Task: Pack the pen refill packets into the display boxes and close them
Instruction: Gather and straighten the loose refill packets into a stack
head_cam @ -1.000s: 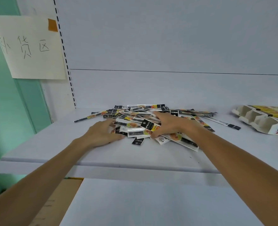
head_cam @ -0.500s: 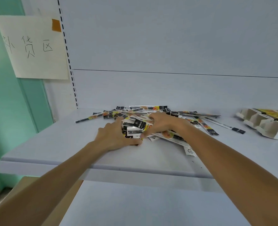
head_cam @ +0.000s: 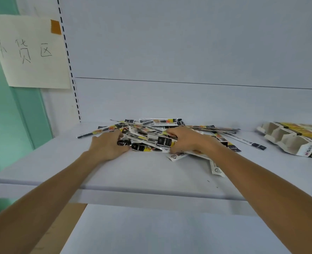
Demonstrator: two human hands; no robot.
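Note:
A loose heap of long black, white and yellow pen refill packets (head_cam: 151,128) lies on the white shelf (head_cam: 142,173). My left hand (head_cam: 107,146) grips the heap's left side, fingers curled round packet ends. My right hand (head_cam: 185,140) grips a bunch of packets on the right side, thumb under and fingers over. Between both hands the packets are bunched together. A few packets lie loose, one near the front (head_cam: 217,170) and one stretching right (head_cam: 243,141). Open yellow and white display boxes (head_cam: 294,142) lie flat at the far right.
A paper sign with handwriting (head_cam: 28,52) is taped to the left upright. The shelf's back panel (head_cam: 188,99) rises just behind the heap. A lower shelf (head_cam: 160,231) shows below the front edge, with brown cardboard (head_cam: 56,233) at the lower left.
Both hands have closed inward on the heap, gathering the packets into a tighter bunch between them. Some packets slid out toward the shelf's front.

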